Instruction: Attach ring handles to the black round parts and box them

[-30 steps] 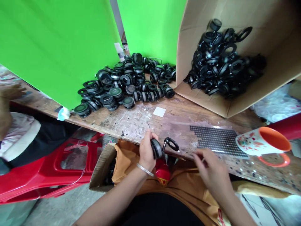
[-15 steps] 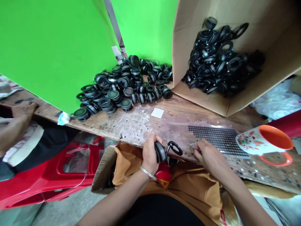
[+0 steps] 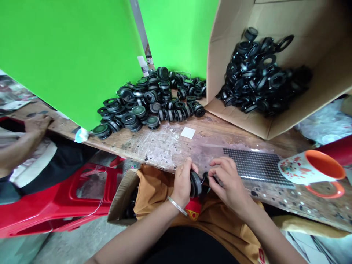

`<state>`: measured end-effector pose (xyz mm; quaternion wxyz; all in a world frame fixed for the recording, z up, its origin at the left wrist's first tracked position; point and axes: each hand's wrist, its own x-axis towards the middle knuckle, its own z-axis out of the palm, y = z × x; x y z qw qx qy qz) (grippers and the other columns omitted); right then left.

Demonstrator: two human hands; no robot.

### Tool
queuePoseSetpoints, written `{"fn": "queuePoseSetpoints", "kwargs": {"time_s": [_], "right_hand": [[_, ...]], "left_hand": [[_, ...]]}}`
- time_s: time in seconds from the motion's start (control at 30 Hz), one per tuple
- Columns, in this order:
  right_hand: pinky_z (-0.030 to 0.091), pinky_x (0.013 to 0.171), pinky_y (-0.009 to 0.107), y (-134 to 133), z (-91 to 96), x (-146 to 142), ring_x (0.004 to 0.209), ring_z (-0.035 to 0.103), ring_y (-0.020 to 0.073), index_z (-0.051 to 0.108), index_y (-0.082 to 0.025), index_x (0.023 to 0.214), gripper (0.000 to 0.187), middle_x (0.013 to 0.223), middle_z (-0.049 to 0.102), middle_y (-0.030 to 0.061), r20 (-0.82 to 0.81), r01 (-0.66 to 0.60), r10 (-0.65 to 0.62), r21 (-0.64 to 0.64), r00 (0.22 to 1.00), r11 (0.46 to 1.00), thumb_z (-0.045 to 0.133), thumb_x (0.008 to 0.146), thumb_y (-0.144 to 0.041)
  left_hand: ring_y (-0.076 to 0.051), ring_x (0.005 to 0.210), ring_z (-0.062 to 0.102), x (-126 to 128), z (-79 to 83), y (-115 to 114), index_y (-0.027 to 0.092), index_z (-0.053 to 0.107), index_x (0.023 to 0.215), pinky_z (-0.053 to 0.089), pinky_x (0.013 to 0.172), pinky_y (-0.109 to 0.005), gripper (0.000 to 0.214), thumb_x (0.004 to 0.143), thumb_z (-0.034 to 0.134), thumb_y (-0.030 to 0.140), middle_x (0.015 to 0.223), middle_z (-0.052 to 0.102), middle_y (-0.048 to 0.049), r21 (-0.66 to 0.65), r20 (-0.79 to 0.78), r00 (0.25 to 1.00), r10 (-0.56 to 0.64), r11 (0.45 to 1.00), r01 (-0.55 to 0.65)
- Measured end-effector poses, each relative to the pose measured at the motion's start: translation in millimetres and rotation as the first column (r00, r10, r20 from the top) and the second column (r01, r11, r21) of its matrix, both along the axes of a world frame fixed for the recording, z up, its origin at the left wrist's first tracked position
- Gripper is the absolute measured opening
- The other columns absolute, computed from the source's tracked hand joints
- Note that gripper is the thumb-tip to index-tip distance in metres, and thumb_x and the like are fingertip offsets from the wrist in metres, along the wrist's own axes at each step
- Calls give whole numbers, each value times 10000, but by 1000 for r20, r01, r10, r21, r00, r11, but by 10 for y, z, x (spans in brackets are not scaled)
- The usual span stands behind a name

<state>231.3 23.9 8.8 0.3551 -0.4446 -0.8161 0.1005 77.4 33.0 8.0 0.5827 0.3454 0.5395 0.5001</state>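
My left hand (image 3: pixel 183 183) is closed around a black round part with a ribbed rim (image 3: pixel 195 184), held just off the table's front edge above my lap. A short arm joins this part to a black ring, now mostly hidden by my fingers. My right hand (image 3: pixel 225 180) has come up to the ring, its thumb and forefinger closed on it; whether a small dot is between them I cannot tell. Right of that hand lies a clear sheet with rows of small black dots (image 3: pixel 257 165). A white square card (image 3: pixel 188 132) rests farther back on the table.
Many similar black round parts (image 3: pixel 137 110) are heaped at the back left, against green panels (image 3: pixel 68 62). A cardboard box (image 3: pixel 242 126) on its side holds more. An orange-and-white mug (image 3: pixel 294 167) stands right. Another person's hand (image 3: pixel 38 123) rests at far left, above a red plastic chair (image 3: pixel 68 198).
My right hand has moved left from the dotted sheet to the ring of the black part. My left hand still holds that part. The whole view has shifted slightly.
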Motion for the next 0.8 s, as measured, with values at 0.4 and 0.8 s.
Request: {"fn": "queuePoseSetpoints", "kwargs": {"time_s": [0.4, 0.8], "right_hand": [[445, 973, 505, -160, -105, -68, 1217, 461, 306, 618, -159, 1101, 262, 1199, 557, 148, 101, -19, 3, 162, 995, 987, 580, 855, -77], [533, 812, 255, -231, -105, -272, 954, 643, 157, 654, -205, 946, 157, 1071, 595, 91, -176, -32, 14, -100, 984, 994, 516, 909, -140]], "left_hand": [[-102, 494, 411, -100, -62, -35, 179, 502, 550, 356, 511, -220, 464, 846, 496, 536, 511, 454, 27, -28, 132, 987, 93, 995, -90], [-80, 425, 331, -262, -112, 61, 177, 449, 506, 298, 433, -213, 452, 792, 592, 497, 463, 372, 45, -155, 418, 901, 118, 986, -58]]}}
